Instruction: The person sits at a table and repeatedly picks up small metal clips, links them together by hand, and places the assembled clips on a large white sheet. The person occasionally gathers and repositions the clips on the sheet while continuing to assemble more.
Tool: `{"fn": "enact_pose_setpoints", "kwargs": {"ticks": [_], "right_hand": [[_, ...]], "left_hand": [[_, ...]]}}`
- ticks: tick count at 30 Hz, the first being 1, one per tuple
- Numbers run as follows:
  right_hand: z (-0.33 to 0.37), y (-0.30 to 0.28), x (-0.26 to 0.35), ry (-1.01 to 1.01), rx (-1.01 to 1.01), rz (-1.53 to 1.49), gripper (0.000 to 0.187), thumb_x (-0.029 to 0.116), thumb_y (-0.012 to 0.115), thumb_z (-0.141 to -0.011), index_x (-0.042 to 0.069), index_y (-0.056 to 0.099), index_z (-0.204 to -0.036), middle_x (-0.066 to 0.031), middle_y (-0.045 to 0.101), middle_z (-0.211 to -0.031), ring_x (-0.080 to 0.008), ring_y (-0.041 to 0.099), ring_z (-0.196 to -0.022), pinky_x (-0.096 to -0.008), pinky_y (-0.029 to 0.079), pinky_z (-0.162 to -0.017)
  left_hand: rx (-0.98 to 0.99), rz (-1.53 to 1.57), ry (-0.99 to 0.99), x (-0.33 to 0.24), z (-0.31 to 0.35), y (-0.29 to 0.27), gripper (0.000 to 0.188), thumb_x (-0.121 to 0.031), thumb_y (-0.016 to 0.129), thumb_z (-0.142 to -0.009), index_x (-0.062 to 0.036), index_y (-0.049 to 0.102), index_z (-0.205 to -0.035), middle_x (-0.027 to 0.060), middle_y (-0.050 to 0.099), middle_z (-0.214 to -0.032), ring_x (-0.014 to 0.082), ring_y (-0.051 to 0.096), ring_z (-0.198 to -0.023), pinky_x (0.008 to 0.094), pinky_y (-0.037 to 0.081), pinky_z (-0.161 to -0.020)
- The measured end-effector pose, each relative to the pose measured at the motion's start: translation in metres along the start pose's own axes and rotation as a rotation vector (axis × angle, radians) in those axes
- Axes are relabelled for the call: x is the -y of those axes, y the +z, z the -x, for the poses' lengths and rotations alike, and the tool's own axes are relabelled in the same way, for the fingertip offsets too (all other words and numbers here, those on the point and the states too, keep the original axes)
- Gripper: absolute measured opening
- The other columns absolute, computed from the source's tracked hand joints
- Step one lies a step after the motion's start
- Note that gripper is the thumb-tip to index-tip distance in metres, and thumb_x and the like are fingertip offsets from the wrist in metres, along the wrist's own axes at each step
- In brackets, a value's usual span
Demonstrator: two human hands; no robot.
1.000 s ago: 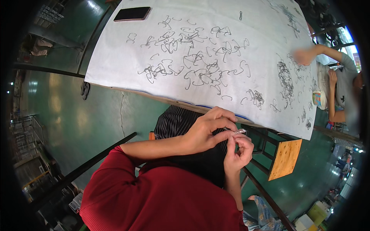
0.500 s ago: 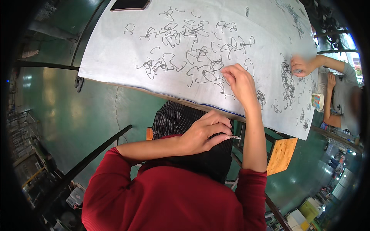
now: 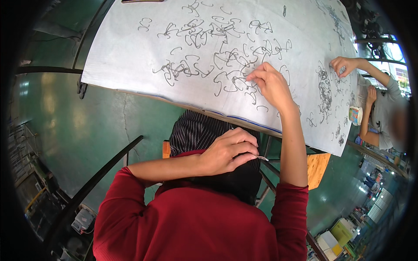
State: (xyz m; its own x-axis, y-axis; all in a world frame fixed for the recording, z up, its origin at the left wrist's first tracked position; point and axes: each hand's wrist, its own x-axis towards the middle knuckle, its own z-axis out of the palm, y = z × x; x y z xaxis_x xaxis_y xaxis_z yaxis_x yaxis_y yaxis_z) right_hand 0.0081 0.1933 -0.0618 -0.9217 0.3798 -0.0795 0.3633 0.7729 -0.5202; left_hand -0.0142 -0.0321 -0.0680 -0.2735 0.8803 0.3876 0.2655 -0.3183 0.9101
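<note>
Many thin S-shaped wire hooks (image 3: 195, 35) lie in loose tangles on the white-covered table (image 3: 126, 56). My right hand (image 3: 271, 85) reaches over the near part of them, thumb and fingertips pinched together at a hook in the tangle; whether a hook is between them is hidden. Above my lap, short of the table edge, my left hand (image 3: 228, 152) is closed, with a small bundle of thin metal wire hooks (image 3: 262, 158) between thumb and fingers. Only the silvery ends stick out; the rest is covered by the fingers.
Across the table's right end, another person's hand (image 3: 342, 66) is over a long heap of hooks (image 3: 325, 93). A round tub (image 3: 355, 115) stands by that person. A phone-like dark object (image 3: 141, 1) shows at the far edge. A wooden stool (image 3: 318, 169) stands below the table's right side.
The view has shifted slightly. My right hand has stayed pinched at the tangle, moving a little toward the far side. My left hand keeps its hold. The other person's hand has moved slightly.
</note>
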Motion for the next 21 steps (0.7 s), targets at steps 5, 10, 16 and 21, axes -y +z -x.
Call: {"fn": "enact_pose_setpoints", "kwargs": {"ticks": [5,10,16,21], "right_hand": [[0.029,0.003,-0.008,0.066,0.005,-0.014,0.017,0.001,0.06,-0.085,0.014,0.071,-0.088,-0.0064,0.057,-0.09,-0.0265,0.06,-0.081,-0.0379,0.048,-0.071],[0.04,0.004,-0.015,0.108,-0.096,0.064,0.017,0.001,0.061,-0.083,0.013,0.071,-0.089,-0.0067,0.058,-0.09,-0.0278,0.061,-0.08,-0.0386,0.049,-0.071],[0.043,0.0,-0.014,0.2,-0.141,-0.004,0.009,0.006,0.064,-0.082,0.009,0.07,-0.088,-0.0077,0.062,-0.088,-0.027,0.063,-0.079,-0.0382,0.05,-0.07],[0.041,0.01,-0.005,0.204,-0.062,-0.039,0.006,0.01,0.068,-0.081,0.007,0.067,-0.086,-0.0082,0.062,-0.085,-0.0264,0.063,-0.078,-0.0391,0.049,-0.071]], "left_hand": [[0.009,0.01,-0.01,0.001,0.004,-0.003,0.018,-0.005,0.075,-0.076,-0.0064,0.067,-0.092,0.006,0.061,-0.1,0.0233,0.059,-0.089,0.0339,0.049,-0.077],[-0.001,0.025,-0.019,-0.001,0.004,-0.001,0.013,-0.007,0.074,-0.077,-0.0063,0.067,-0.089,0.0044,0.061,-0.098,0.0231,0.059,-0.086,0.0336,0.049,-0.074],[0.012,0.032,-0.032,-0.002,0.005,-0.004,0.016,-0.002,0.075,-0.077,-0.0046,0.069,-0.091,0.0061,0.061,-0.1,0.0224,0.059,-0.087,0.0319,0.05,-0.073],[0.002,0.018,-0.038,-0.002,0.004,-0.005,0.015,-0.002,0.075,-0.076,-0.0038,0.069,-0.091,0.0068,0.062,-0.099,0.0225,0.06,-0.086,0.0316,0.05,-0.072]]}}
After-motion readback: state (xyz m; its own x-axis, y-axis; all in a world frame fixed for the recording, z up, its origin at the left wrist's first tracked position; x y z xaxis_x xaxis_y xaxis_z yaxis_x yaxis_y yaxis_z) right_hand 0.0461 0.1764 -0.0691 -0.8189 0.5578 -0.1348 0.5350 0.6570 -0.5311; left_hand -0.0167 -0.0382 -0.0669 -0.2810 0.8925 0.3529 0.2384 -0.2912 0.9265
